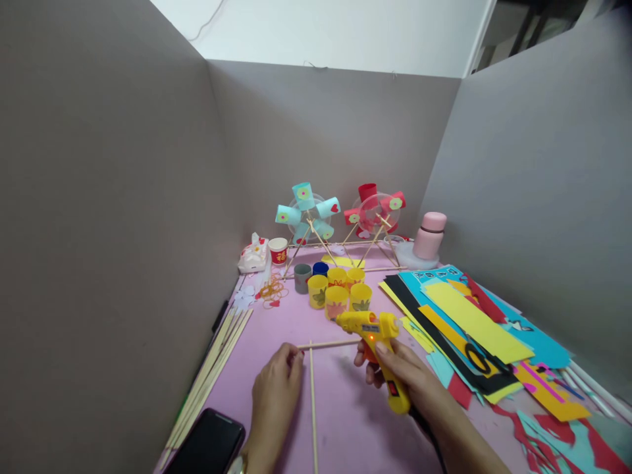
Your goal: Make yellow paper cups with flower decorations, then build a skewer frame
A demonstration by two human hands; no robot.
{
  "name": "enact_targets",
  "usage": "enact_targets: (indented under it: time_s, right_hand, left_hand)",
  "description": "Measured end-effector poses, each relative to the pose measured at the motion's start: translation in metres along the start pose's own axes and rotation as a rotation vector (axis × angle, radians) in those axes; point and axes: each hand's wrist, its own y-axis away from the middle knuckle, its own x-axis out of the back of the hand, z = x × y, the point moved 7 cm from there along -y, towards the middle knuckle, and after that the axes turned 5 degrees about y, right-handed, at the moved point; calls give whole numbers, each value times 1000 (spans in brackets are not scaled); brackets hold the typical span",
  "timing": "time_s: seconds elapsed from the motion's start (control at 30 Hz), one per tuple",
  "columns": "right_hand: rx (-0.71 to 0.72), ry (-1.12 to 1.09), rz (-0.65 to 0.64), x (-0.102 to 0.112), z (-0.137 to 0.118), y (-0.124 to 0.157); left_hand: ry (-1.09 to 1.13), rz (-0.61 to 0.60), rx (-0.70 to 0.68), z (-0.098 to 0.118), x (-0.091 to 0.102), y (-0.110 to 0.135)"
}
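Note:
My right hand [399,372] is wrapped round the handle of a yellow hot glue gun [368,324]. Its nozzle points left, above the table, and a small orange light glows on its side. Fingers of my left hand [279,382] are pinched together at the left end of a short wooden stick [336,343] lying crosswise. A longer wooden stick [313,408] runs toward me from that crosswise stick, meeting it near my left fingertips. Whether the two are joined cannot be seen. Several yellow paper cylinders [336,299] stand just beyond the glue gun.
Two stick-framed wheels, one light blue [302,196], one red [368,192], stand at the back. Wooden sticks [217,368] and a phone [210,441] lie left. Coloured paper [474,316], scissors [478,359] and scraps [553,434] cover the right. A pink bottle [429,237] stands back right.

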Motion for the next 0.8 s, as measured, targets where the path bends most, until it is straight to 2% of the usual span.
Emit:
enact_targets:
  time_s: [0.1, 0.17, 0.47, 0.8]
  right_hand:
    - [-19, 5, -27, -5, 10, -4]
    - [-33, 11, -26, -8, 18, -7]
    - [-122, 141, -59, -24, 53, -16]
    - [-123, 202, -66, -26, 61, -16]
  left_hand:
    - [80, 112, -32, -8, -1, -7]
    - [113, 141, -56, -12, -3, -11]
    - [144, 104, -99, -16, -8, -17]
    - [130, 101, -43, -17, -9, -21]
